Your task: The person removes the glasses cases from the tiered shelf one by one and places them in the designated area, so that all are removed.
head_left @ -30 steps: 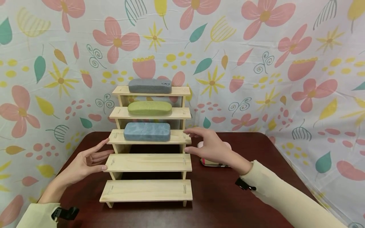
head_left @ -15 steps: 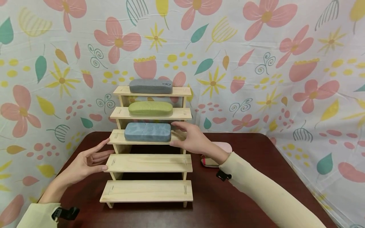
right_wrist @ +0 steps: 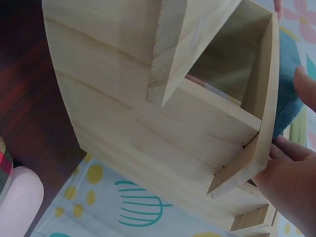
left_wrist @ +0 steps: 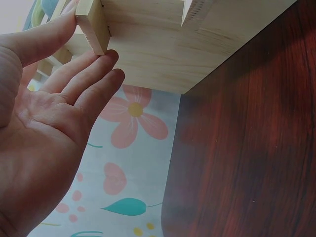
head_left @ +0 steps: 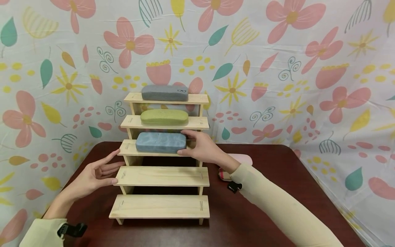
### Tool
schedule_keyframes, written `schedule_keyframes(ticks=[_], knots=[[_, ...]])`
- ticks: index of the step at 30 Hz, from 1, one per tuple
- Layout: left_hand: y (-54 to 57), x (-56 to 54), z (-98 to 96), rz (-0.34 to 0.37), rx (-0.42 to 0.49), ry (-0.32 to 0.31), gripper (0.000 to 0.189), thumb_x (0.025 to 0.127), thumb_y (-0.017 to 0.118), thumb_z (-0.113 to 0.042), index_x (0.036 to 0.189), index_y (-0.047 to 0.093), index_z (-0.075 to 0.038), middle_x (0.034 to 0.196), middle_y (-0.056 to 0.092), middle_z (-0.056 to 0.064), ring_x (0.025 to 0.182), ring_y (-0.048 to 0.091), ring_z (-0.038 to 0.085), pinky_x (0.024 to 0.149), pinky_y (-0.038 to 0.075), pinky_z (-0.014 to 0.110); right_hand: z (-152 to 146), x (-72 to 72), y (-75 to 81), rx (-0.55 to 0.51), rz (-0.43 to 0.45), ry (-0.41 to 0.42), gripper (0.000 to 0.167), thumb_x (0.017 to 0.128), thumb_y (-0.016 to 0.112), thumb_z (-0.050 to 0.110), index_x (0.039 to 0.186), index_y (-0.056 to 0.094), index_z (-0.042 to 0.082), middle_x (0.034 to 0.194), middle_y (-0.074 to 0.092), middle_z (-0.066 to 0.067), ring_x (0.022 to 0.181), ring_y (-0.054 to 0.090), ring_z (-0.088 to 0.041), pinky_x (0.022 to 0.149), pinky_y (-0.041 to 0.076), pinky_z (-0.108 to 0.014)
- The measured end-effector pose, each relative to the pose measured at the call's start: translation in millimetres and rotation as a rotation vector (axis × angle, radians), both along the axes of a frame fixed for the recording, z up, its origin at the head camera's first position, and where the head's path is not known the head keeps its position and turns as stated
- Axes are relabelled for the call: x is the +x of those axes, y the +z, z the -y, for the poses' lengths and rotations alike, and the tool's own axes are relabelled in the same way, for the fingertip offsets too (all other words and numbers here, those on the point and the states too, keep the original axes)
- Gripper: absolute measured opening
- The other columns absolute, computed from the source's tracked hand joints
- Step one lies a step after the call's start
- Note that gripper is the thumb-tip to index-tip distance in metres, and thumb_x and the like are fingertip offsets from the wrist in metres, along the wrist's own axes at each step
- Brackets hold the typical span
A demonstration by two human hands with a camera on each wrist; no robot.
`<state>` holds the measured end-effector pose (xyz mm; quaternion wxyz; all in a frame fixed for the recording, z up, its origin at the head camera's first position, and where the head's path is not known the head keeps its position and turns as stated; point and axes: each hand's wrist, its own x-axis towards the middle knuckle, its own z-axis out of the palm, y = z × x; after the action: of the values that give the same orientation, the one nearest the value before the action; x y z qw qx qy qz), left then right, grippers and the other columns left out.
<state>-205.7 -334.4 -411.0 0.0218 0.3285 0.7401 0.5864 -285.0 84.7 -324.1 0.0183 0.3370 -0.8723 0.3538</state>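
Note:
A light wooden step rack [head_left: 160, 176] has a glasses case on each of its three upper steps. At the right end of the blue glasses case [head_left: 158, 142], my right hand [head_left: 205, 147] holds it with the thumb in front and fingers behind. The right wrist view shows this case [right_wrist: 288, 79] between thumb and fingers. My left hand [head_left: 89, 180] has its fingers extended along the rack's left side, index fingertip and thumb at the ends of two steps. In the left wrist view, the fingertips meet a step's end [left_wrist: 94, 27].
Above the blue one sit a green glasses case [head_left: 164, 117] and a grey glasses case [head_left: 163, 93] with a spectacles print. Right of the rack, a pink case [head_left: 243, 159] and a plaid case [head_left: 224, 175] lie on the dark red table [head_left: 262, 212]. A floral curtain [head_left: 262, 51] hangs behind.
My right hand has moved left from beside the rack onto the right end of the blue glasses case and taken hold of it. The left hand has stayed at the rack's side.

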Motion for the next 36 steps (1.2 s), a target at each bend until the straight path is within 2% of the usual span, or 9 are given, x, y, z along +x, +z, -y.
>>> schedule_keyframes(ticks=[12,17,24,26,28,31,33,36], knots=[[0.8,0.0,-1.1,-0.01,-0.009,0.005,0.093,0.093,0.067,0.02,0.168,0.018,-0.003,0.151,0.055,0.019,0.136,0.057,0.013,0.085,0.062,0.038,-4.0,-0.9,-3.6,-0.074,0.043,0.017,0.068,0.093,0.085,0.027,0.152,0.057,0.011,0.151,0.057,-0.007,0.135,0.059,-0.025,0.109,0.049,-0.041],[1.3,-0.4,-0.8,-0.007,-0.012,0.006,0.094,0.093,0.067,0.02,0.169,0.018,-0.004,0.15,0.056,0.017,0.135,0.057,0.013,0.085,0.062,0.039,-9.2,2.8,-3.2,-0.074,0.074,0.001,0.068,0.092,0.086,0.029,0.152,0.057,0.014,0.151,0.057,-0.004,0.136,0.057,-0.025,0.11,0.048,-0.042],[3.3,-0.5,-0.9,0.001,-0.011,0.008,0.094,0.093,0.067,0.02,0.169,0.018,-0.005,0.151,0.058,0.007,0.136,0.057,0.013,0.085,0.062,0.039,-10.9,-2.2,-2.6,-0.103,0.085,0.045,0.07,0.091,0.087,0.023,0.152,0.057,0.008,0.15,0.057,-0.009,0.136,0.056,-0.025,0.111,0.046,-0.043],[3.7,-0.2,-1.1,-0.001,-0.01,0.008,0.093,0.093,0.067,0.02,0.169,0.018,-0.004,0.151,0.058,0.007,0.136,0.057,0.013,0.085,0.062,0.039,-10.0,-4.4,-2.6,-0.109,0.091,0.058,0.07,0.09,0.088,0.022,0.151,0.057,0.007,0.148,0.059,-0.009,0.127,0.061,-0.023,0.105,0.049,-0.04],[3.7,0.0,-1.6,-0.003,-0.006,0.008,0.093,0.093,0.067,0.02,0.169,0.018,-0.004,0.151,0.058,0.007,0.136,0.057,0.013,0.085,0.062,0.038,-8.5,-5.7,-2.2,-0.112,0.095,0.069,0.072,0.09,0.088,0.023,0.152,0.056,0.007,0.145,0.06,-0.008,0.112,0.063,-0.022,0.094,0.051,-0.038],[3.3,0.4,-2.5,-0.01,-0.004,0.005,0.093,0.092,0.067,0.02,0.168,0.018,-0.003,0.152,0.056,0.006,0.137,0.056,0.014,0.086,0.062,0.038,-5.9,-6.3,-1.4,-0.124,0.108,0.083,0.072,0.09,0.088,0.024,0.152,0.056,0.008,0.136,0.064,-0.005,0.09,0.057,-0.023,0.077,0.046,-0.038],[2.8,0.7,-2.7,-0.013,-0.006,0.005,0.093,0.093,0.067,0.02,0.169,0.018,-0.003,0.153,0.055,0.004,0.138,0.055,0.015,0.086,0.062,0.038,-4.9,-6.3,-1.3,-0.129,0.117,0.085,0.072,0.09,0.088,0.025,0.152,0.057,0.009,0.13,0.066,-0.004,0.083,0.052,-0.022,0.074,0.043,-0.037],[2.1,0.6,-2.5,-0.018,-0.007,0.005,0.093,0.093,0.067,0.021,0.169,0.019,-0.003,0.153,0.055,0.004,0.138,0.055,0.015,0.086,0.062,0.038,-5.0,-6.4,-1.5,-0.133,0.128,0.086,0.071,0.09,0.088,0.026,0.151,0.057,0.01,0.13,0.066,-0.003,0.082,0.051,-0.02,0.073,0.043,-0.035]])
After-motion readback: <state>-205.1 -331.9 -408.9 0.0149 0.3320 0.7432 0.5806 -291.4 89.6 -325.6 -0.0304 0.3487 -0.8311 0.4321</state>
